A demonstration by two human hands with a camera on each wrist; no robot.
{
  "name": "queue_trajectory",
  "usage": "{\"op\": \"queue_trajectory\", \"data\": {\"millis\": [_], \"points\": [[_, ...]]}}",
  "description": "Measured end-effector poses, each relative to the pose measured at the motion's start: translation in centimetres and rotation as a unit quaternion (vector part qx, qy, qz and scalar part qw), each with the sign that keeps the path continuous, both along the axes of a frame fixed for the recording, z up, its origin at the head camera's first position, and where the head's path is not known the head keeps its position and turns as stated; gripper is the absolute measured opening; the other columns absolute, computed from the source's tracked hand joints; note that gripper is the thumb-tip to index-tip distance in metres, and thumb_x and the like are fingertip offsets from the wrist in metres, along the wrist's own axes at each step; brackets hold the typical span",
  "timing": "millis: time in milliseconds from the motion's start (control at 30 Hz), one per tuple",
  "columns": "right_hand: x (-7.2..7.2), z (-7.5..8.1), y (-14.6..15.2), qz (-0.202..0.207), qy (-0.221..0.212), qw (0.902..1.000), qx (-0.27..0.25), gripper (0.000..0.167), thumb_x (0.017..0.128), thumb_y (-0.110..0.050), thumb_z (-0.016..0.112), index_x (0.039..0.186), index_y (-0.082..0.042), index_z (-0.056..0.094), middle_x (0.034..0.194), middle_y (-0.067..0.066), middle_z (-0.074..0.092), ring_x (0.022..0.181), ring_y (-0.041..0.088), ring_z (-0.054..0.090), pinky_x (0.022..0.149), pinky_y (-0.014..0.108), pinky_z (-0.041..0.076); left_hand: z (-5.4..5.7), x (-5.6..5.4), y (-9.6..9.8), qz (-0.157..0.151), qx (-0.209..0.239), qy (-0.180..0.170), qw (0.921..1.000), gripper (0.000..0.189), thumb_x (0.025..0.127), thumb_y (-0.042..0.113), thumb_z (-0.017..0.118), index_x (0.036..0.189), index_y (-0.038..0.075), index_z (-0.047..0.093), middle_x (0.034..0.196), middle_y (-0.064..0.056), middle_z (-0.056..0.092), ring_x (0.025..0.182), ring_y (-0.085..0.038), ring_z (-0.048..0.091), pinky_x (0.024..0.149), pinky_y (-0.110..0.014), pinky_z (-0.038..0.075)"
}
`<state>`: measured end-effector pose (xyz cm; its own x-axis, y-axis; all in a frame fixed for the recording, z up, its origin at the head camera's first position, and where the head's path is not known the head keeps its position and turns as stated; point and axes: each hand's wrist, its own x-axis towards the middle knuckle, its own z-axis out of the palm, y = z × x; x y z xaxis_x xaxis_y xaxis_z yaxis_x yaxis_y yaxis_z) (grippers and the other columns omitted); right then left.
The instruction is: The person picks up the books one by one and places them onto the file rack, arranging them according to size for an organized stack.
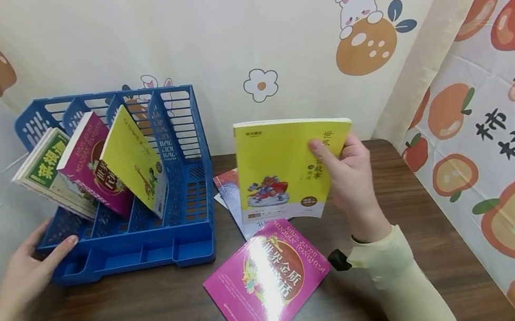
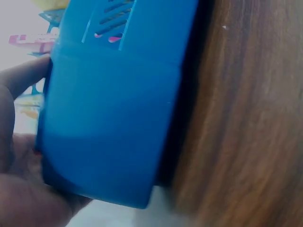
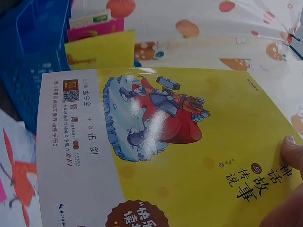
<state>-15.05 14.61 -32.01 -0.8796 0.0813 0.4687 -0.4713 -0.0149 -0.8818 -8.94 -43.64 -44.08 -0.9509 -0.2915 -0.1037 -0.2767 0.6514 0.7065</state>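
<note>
My right hand [image 1: 353, 186] holds up a yellow paperback book [image 1: 277, 166], thumb on the cover and fingers behind its right edge. The cover shows a red-caped figure with a hammer, clearest in the right wrist view. At the left, my left hand [image 1: 31, 265] grips the front left corner of a blue book rack [image 1: 129, 249], thumb over the front ledge. Leaning in the rack's slots are a green-and-white book [image 1: 56, 173], a magenta book [image 1: 96, 165] and another yellow book [image 1: 136, 163]. The rack's right slot holds no book.
A magenta book [image 1: 269, 286] lies flat on the dark wooden table [image 1: 422, 269], in front of the held book. Partly hidden under the yellow book lies a book with a red and blue cover [image 1: 229, 190]. Patterned cloth [image 1: 300, 34] hangs behind and at both sides.
</note>
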Motion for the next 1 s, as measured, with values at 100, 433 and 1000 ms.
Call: {"op": "queue_trajectory", "data": {"millis": [100,433,1000], "points": [[-0.1,0.1,-1.4,0.029,0.0,0.9996,0.002,0.011,0.108,-0.009,0.069,0.119,-0.009,0.069,0.108,0.014,0.078,0.091,0.026,0.08,0.075,0.037,0.068,1.0,0.2,0.2,-0.015,-0.054,-0.013,0.9983,0.096,0.111,0.052,0.055,0.17,-0.008,0.008,0.164,-0.051,0.015,0.138,-0.079,0.029,0.1,-0.09,0.034],[-0.3,-0.3,-5.9,0.109,-0.016,0.9939,-0.008,0.018,0.108,-0.009,0.07,0.124,-0.004,0.065,0.112,0.016,0.075,0.096,0.032,0.079,0.082,0.046,0.068,6.3,0.9,4.7,-0.023,-0.152,0.017,0.988,0.084,0.112,0.051,0.057,0.163,-0.011,0.032,0.15,-0.051,0.041,0.123,-0.072,0.046,0.093,-0.086,0.045],[0.0,-1.1,-11.2,0.196,-0.04,0.9799,0.0,0.026,0.107,-0.005,0.069,0.132,0.001,0.063,0.12,0.018,0.077,0.102,0.034,0.079,0.089,0.046,0.067,9.0,0.2,18.0,-0.287,0.064,0.161,0.942,0.06,0.106,0.019,0.075,0.161,0.022,0.051,0.142,-0.008,0.072,0.116,-0.028,0.076,0.091,-0.025,0.061]]}}
